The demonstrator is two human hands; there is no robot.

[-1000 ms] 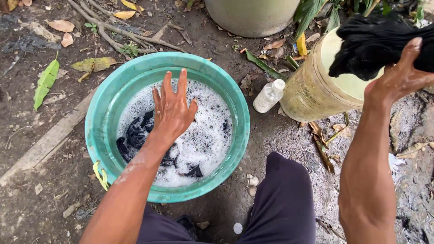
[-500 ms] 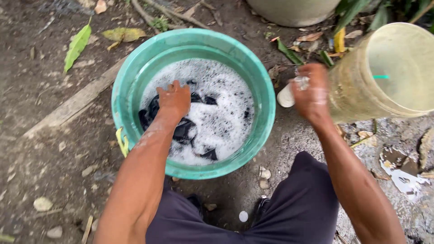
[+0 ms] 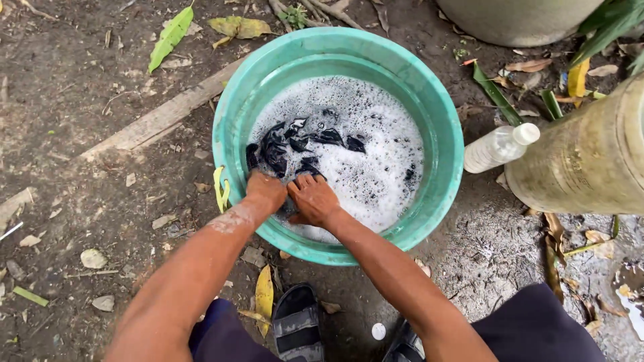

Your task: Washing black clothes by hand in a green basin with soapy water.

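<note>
Both hands — left hand point(image 3: 266, 190), right hand point(image 3: 314, 200) — gripping dark cloth point(image 3: 290, 149) in teal basin point(image 3: 443, 121); bottle point(image 3: 500, 147) beside.

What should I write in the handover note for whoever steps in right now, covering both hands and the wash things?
Left hand: closed on the dark cloth, at the near side of the basin.
Right hand: beside the left, touching it, also pressed on the dark cloth in the suds.
Green basin: on bare ground, full of foamy water, cloth mostly submerged.
Clear plastic bottle: lying just right of the basin, beside a large yellowish container.
Done: cloth is soaked and in soapy water.
Left: cloth not yet out of the suds; nothing rinsed or wrung in view.
</note>
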